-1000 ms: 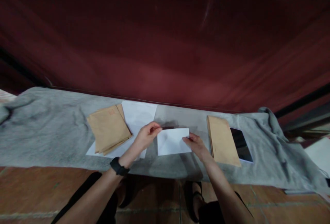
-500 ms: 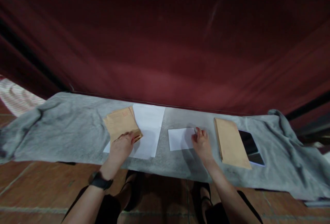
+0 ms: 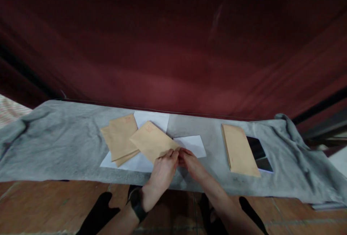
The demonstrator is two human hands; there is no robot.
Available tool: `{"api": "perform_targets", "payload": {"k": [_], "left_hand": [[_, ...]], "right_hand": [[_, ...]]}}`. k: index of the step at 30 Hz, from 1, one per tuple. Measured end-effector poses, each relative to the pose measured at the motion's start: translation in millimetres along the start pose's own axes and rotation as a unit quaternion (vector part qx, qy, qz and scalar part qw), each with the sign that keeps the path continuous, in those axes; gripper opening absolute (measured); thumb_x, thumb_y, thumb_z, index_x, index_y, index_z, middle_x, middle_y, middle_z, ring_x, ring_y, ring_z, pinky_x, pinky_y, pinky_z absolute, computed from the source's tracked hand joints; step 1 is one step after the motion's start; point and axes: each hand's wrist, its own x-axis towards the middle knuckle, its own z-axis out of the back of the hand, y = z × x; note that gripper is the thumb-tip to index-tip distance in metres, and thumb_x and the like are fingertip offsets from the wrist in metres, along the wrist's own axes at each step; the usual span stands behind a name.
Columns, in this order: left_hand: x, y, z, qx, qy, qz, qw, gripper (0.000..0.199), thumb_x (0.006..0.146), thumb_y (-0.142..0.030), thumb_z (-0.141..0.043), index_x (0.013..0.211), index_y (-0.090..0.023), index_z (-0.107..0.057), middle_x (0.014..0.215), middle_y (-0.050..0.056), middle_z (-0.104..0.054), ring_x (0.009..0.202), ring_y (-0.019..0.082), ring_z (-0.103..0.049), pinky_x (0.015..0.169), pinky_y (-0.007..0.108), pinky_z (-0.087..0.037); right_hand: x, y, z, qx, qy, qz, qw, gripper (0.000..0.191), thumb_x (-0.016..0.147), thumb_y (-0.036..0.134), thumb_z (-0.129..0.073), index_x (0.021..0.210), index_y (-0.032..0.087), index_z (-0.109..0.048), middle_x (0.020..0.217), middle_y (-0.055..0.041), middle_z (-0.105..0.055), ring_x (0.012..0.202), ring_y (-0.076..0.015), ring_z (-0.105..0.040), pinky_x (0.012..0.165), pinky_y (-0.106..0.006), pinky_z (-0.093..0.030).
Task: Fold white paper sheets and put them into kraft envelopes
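A brown paper envelope point(image 3: 151, 139) with red print near its far corner lies slantwise before me. My left hand point(image 3: 164, 170) grips its near right end with closed fingers. Against those fingertips, my right hand point(image 3: 192, 163) is closed at the same end of the envelope; the exact pinch is hidden by the fingers. Partly beneath the envelope and the hands is a small white paper point(image 3: 193, 144). More brown envelopes point(image 3: 121, 139) lie loosely stacked to the left, over larger white sheets point(image 3: 158, 119).
On the right lies another pile of brown envelopes point(image 3: 240, 152), beside a dark phone-like device point(image 3: 257, 149) partly covered by it. A grey cloth point(image 3: 67, 141) covers the long narrow surface. Behind it rises a dark red panel point(image 3: 173, 83); tiled floor point(image 3: 32, 206) shows in front.
My left hand has brought one envelope rightward off the left stack. My right hand has left the small white paper's right edge and moved left to meet it at the envelope's end.
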Motion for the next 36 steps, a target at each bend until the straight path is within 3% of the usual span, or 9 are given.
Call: {"api": "perform_targets", "payload": {"k": [2,4,6,8,13,18,26,32,36], "left_hand": [[8.2,8.8,0.4,-0.065,-0.017,-0.032,0.997,0.036,0.090,-0.020,-0.063,0.126,-0.024,-0.059,0.121,0.009,-0.067,0.111,0.024,-0.067,0.095,0.038,-0.054],[17.3,21.9,4.1,-0.091,-0.028,-0.070,0.993,0.069,0.078,-0.033,-0.079,0.140,-0.023,-0.049,0.147,0.014,-0.051,0.138,0.031,-0.047,0.115,0.049,-0.040],[25.4,34.6,7.1,-0.080,0.008,-0.090,0.993,0.108,0.065,-0.044,-0.088,0.154,-0.022,-0.031,0.164,0.020,-0.024,0.153,0.039,-0.020,0.122,0.061,-0.020],[31.4,43.3,6.9,-0.070,0.073,-0.106,0.989,0.129,0.057,-0.050,-0.090,0.160,-0.024,-0.017,0.168,0.020,-0.012,0.155,0.040,-0.007,0.122,0.065,-0.011],[41.3,44.6,-2.8,-0.061,0.161,-0.157,0.973,0.135,0.056,-0.055,-0.089,0.161,-0.032,-0.007,0.169,0.016,-0.014,0.155,0.038,-0.008,0.122,0.063,-0.007],[51.7,35.7,-6.3,-0.035,0.121,-0.186,0.974,0.131,0.060,-0.051,-0.087,0.161,-0.033,-0.006,0.165,0.013,-0.026,0.154,0.037,-0.017,0.124,0.061,-0.005],[58.5,29.6,-16.9,0.021,0.025,-0.198,0.980,0.117,0.071,-0.055,-0.076,0.161,-0.029,-0.006,0.156,0.016,-0.039,0.148,0.036,-0.032,0.122,0.063,0.002],[56.0,32.0,-23.3,0.017,0.041,-0.180,0.983,0.120,0.070,-0.058,-0.077,0.161,-0.031,-0.003,0.157,0.015,-0.038,0.148,0.035,-0.031,0.122,0.062,-0.004],[55.4,32.0,-26.7,0.008,0.042,-0.175,0.984,0.122,0.069,-0.059,-0.078,0.161,-0.032,-0.002,0.159,0.014,-0.035,0.150,0.034,-0.027,0.123,0.061,-0.006]], "right_hand": [[-1.2,5.8,6.5,-0.001,-0.012,-0.017,1.000,0.020,0.068,0.034,-0.072,0.083,0.022,-0.067,0.077,0.0004,-0.070,0.070,-0.0174,-0.065,0.067,-0.029,-0.053],[-3.1,15.1,16.0,-0.017,-0.017,-0.030,0.999,0.025,0.064,0.032,-0.071,0.086,0.021,-0.067,0.076,0.0007,-0.069,0.067,-0.0169,-0.064,0.063,-0.028,-0.052],[-5.5,25.5,26.7,-0.039,-0.013,-0.034,0.999,0.026,0.064,0.033,-0.070,0.087,0.021,-0.066,0.075,0.0008,-0.068,0.065,-0.0164,-0.063,0.060,-0.028,-0.052],[-7.9,34.9,37.0,-0.062,-0.009,-0.028,0.998,0.025,0.067,0.034,-0.070,0.087,0.021,-0.065,0.072,0.0017,-0.066,0.064,-0.0151,-0.062,0.058,-0.026,-0.051],[-10.1,47.0,59.7,-0.150,-0.002,-0.011,0.989,0.023,0.075,0.039,-0.065,0.089,0.022,-0.063,0.074,0.0029,-0.063,0.063,-0.0135,-0.059,0.053,-0.022,-0.047],[-4.1,41.9,79.8,-0.272,-0.042,0.054,0.960,0.017,0.086,0.036,-0.052,0.090,0.023,-0.061,0.072,0.0035,-0.060,0.058,-0.0127,-0.056,0.050,-0.022,-0.045],[-2.9,29.4,87.6,-0.498,-0.225,0.169,0.820,0.030,0.088,0.021,-0.051,0.118,0.023,-0.054,0.086,-0.0033,-0.070,0.077,-0.0221,-0.068,0.066,-0.030,-0.049],[-10.9,35.5,74.5,-0.635,-0.208,0.184,0.721,0.014,0.085,0.012,-0.055,0.093,0.023,-0.059,0.096,-0.0042,-0.067,0.089,-0.0200,-0.064,0.079,-0.028,-0.048],[-16.5,43.7,61.8,-0.700,-0.234,0.177,0.651,0.019,0.090,0.012,-0.055,0.105,0.021,-0.060,0.103,-0.0076,-0.064,0.096,-0.0237,-0.060,0.086,-0.034,-0.047]]}}
